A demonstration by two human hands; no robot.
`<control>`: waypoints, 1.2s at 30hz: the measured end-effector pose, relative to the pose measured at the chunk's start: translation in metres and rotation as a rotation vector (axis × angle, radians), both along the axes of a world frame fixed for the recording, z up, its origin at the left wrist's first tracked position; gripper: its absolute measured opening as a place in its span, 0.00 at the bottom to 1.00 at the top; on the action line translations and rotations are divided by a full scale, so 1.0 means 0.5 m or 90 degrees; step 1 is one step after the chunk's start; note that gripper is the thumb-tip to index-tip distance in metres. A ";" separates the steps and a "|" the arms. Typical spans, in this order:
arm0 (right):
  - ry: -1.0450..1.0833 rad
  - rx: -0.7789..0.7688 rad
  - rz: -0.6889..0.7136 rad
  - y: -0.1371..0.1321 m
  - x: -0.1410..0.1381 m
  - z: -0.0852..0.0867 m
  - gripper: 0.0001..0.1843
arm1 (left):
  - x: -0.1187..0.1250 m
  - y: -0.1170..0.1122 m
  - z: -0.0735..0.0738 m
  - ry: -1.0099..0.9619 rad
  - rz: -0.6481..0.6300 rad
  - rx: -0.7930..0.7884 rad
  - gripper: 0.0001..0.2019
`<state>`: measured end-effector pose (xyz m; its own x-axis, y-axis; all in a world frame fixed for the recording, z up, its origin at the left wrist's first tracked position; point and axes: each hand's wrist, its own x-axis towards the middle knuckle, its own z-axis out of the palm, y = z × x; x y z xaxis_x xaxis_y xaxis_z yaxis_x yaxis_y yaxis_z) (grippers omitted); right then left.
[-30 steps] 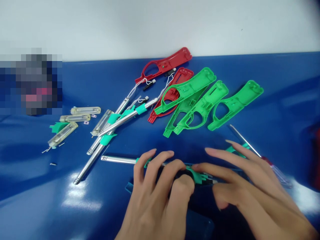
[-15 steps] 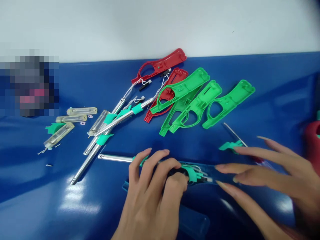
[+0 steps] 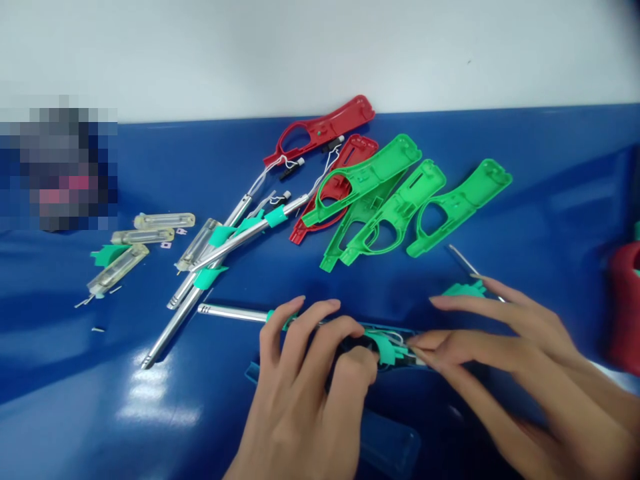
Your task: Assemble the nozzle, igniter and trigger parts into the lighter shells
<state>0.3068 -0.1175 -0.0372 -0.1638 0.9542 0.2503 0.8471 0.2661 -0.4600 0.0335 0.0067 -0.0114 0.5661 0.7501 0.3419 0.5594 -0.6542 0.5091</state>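
Note:
My left hand (image 3: 313,373) is closed over a dark blue lighter handle shell (image 3: 407,327) lying on the table. Its metal tube (image 3: 233,313) sticks out to the left, with a green piece partly under my fingers. Inside the shell are a teal trigger (image 3: 386,350) and thin white wires (image 3: 397,338). My right hand (image 3: 505,353) has its thumb and index fingertip pinched together at the wires' right end; whether a wire is between them I cannot make out. Its other fingers reach over a teal piece (image 3: 465,289) and a screwdriver (image 3: 463,259).
Red half-shells (image 3: 345,123) and green half-shells (image 3: 460,207) lie at the back. Metal tubes with wires (image 3: 175,320) cross at centre left, beside several clear fuel tanks (image 3: 165,221). Another blue shell (image 3: 390,443) lies near the front edge. Something red (image 3: 625,307) stands at right.
My right hand has moved left to the shell, and its thumb and index finger have closed together at the wires. The left hand holds its place on the shell.

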 end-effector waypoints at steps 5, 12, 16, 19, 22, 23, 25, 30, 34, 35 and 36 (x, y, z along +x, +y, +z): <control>-0.002 -0.001 -0.011 -0.003 0.005 0.008 0.11 | -0.002 0.004 0.000 -0.002 -0.010 -0.005 0.17; -0.051 0.063 0.045 0.036 0.017 0.037 0.14 | 0.000 0.000 -0.004 -0.003 -0.009 0.000 0.16; -0.055 0.093 0.051 0.080 -0.005 0.053 0.12 | 0.001 0.001 -0.003 -0.011 -0.007 -0.008 0.17; -0.039 0.110 0.011 0.082 -0.021 0.052 0.11 | 0.000 0.002 -0.004 -0.007 -0.006 -0.006 0.17; -0.012 0.065 -0.020 0.037 -0.017 0.038 0.08 | 0.001 0.002 -0.005 -0.006 -0.002 -0.003 0.17; 0.002 0.053 -0.034 0.014 -0.010 0.031 0.08 | 0.001 0.002 -0.006 -0.008 0.001 -0.003 0.17; 0.024 0.037 -0.054 -0.034 0.005 0.015 0.12 | 0.001 0.001 -0.005 -0.009 0.000 -0.004 0.17; 0.038 0.038 -0.068 -0.098 0.023 -0.008 0.17 | 0.002 0.003 -0.003 -0.011 -0.005 -0.002 0.17; 0.022 0.069 -0.081 -0.076 0.018 -0.010 0.18 | 0.007 -0.001 -0.006 -0.023 0.010 0.010 0.17; 0.014 0.072 -0.095 -0.068 0.025 -0.015 0.18 | 0.009 -0.004 -0.007 -0.023 0.011 0.017 0.18; 0.003 0.073 -0.096 -0.062 0.037 -0.022 0.19 | 0.010 -0.007 -0.007 -0.023 0.015 0.024 0.18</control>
